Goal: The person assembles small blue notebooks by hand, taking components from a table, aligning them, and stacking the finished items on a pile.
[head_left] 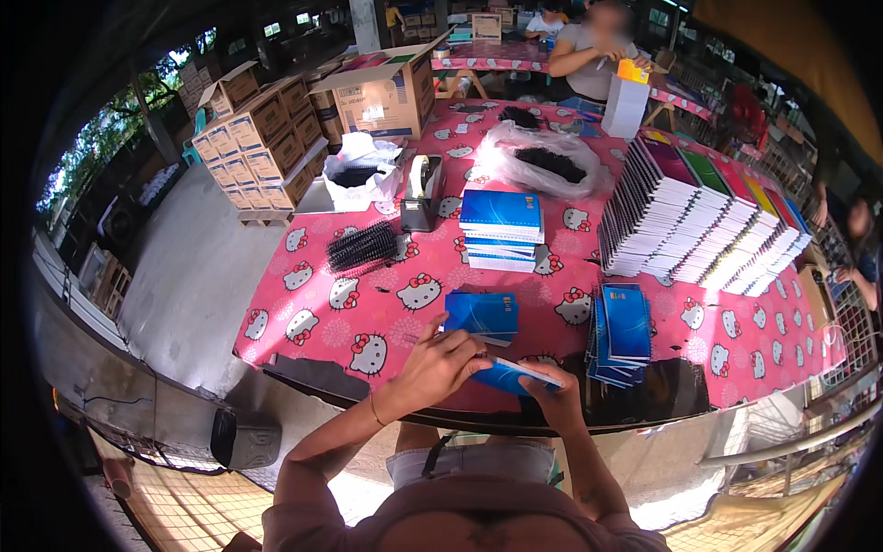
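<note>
Head view shows the right hand [556,400] gripping a blue notebook [509,376] by its right end, thumb along the edge, above the table's near edge. The left hand [443,361] is at the notebook's left end with fingers bent; whether it pinches the notebook or only touches it, I cannot tell. Just beyond the left hand, blue covers [492,316] lie on the pink patterned table [276,345]. To the right is a fanned blue pile [625,322]; farther out stands a blue stack [501,214], with black binding coils [361,247] and a tape dispenser [420,195] to its left. Behind it sits a clear plastic bag [589,175] of black coils. Tall rows of notebooks [662,225] fill the right side; across the table, a co-worker [589,55] handles something yellow [633,71].
</note>
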A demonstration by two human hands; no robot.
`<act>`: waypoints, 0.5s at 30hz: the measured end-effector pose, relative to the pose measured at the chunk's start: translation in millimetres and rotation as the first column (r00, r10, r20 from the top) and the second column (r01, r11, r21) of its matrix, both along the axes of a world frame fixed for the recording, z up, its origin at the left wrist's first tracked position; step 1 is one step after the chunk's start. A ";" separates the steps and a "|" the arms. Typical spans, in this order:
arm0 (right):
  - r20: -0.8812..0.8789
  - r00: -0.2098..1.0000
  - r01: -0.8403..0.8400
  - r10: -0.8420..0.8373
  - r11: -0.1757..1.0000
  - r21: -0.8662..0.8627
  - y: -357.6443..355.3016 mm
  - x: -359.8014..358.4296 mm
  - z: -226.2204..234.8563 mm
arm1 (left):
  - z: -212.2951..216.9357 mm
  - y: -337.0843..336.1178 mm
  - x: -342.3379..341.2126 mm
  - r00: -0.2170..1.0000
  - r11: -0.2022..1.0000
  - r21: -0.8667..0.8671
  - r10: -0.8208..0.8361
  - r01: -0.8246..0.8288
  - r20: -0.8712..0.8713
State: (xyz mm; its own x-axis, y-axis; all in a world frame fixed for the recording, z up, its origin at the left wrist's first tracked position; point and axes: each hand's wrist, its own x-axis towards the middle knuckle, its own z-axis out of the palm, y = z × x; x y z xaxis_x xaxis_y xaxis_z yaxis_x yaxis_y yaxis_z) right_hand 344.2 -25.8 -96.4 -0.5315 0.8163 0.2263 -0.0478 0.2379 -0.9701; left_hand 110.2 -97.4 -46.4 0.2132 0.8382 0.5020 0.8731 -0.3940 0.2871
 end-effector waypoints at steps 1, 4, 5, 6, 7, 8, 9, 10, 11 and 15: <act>0.029 0.999 -0.014 0.014 1.000 -0.001 -2.1 1.8 1.5 | -0.3 -2.3 1.1 0.999 0.997 -0.079 0.012 -0.008 0.047; 0.066 0.998 -0.019 0.020 1.000 -0.018 -7.3 3.6 9.0 | 3.2 -6.0 7.7 0.995 0.986 -0.136 0.101 -0.101 -0.001; 0.053 0.999 -0.003 0.005 0.999 -0.036 -8.2 3.4 10.9 | 6.7 -5.3 18.7 0.976 0.983 -0.025 0.176 -0.181 -0.125; 0.039 0.999 0.012 -0.010 0.998 -0.054 -9.3 3.0 12.2 | 7.1 -5.8 26.5 0.936 0.965 0.095 0.261 -0.245 -0.238; 0.026 0.999 0.041 -0.040 0.998 -0.055 -11.3 1.9 12.9 | -2.7 -10.3 31.2 0.921 0.961 0.101 0.275 -0.257 -0.275; 0.013 0.998 0.068 -0.067 0.996 -0.057 -13.6 1.2 14.1 | -19.9 -19.3 38.4 0.904 0.956 0.109 0.292 -0.271 -0.312; 0.002 0.995 0.096 -0.096 0.994 -0.054 -14.3 0.1 14.4 | -35.9 -28.3 45.0 0.886 0.951 0.120 0.309 -0.284 -0.345; 0.006 0.997 0.082 -0.082 0.996 -0.040 -14.5 -1.3 11.6 | -44.7 -36.7 48.4 0.912 0.962 0.038 0.268 -0.269 -0.310; 0.012 0.997 0.075 -0.075 0.997 -0.025 -15.1 -2.2 6.0 | -37.6 -28.7 44.6 0.894 0.950 0.083 0.313 -0.302 -0.322; -0.044 0.994 0.084 -0.100 0.961 -0.265 -22.9 -9.2 16.8 | -7.6 -13.7 36.8 0.870 0.942 0.063 0.328 -0.329 -0.367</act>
